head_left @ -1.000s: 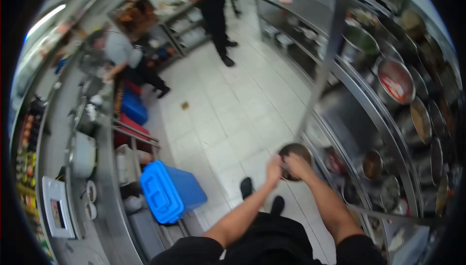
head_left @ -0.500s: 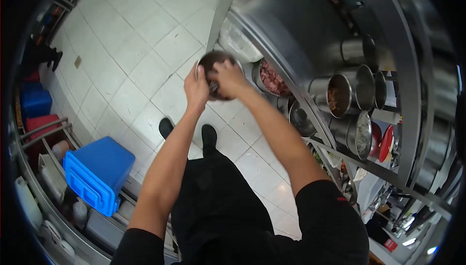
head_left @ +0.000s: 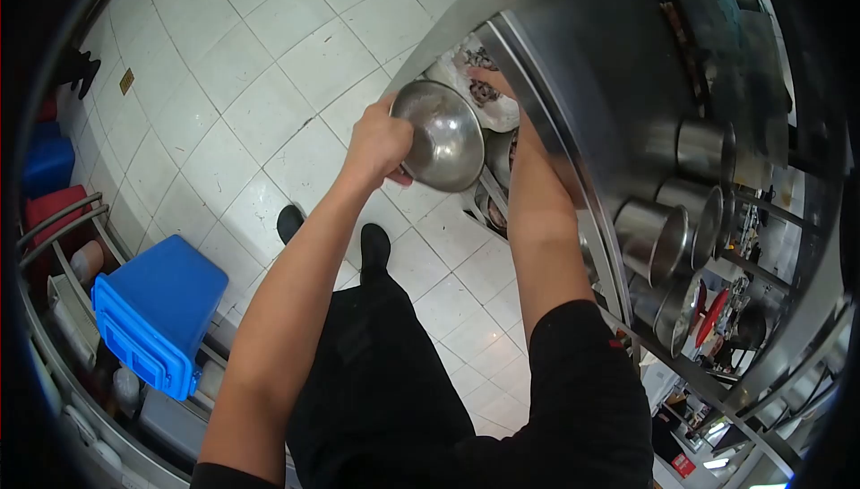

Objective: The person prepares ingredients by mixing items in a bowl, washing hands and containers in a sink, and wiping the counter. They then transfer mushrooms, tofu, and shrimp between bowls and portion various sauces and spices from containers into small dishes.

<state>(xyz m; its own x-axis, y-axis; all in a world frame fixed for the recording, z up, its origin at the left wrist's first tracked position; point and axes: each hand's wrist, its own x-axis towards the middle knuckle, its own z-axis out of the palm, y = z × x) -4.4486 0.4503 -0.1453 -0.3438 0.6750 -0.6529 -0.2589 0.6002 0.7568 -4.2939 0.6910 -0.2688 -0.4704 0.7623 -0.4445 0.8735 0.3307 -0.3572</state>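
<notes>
A shiny metal bowl (head_left: 443, 140) is tilted towards me, its inside bare apart from a wet sheen. My left hand (head_left: 381, 141) is closed on its left rim. Past the bowl's far right side, a white plastic-lined container (head_left: 502, 115) holds dark greyish, slippery-looking pieces (head_left: 484, 92). My right hand (head_left: 494, 80) reaches under the counter edge into this container, fingers stretched out over the pieces. The counter's edge partly hides this hand.
A steel counter (head_left: 609, 68) runs along the right, bearing several metal pots (head_left: 652, 240). More metal containers (head_left: 497, 162) sit beneath it. At left, a blue lidded bin (head_left: 161, 310) rests by open drawers. Another person's shoe (head_left: 88, 77) shows at far left.
My right hand has left the inside of the bowl and moved right into the lined container. The bowl has tilted, its inside now bare, while my left hand keeps its hold.
</notes>
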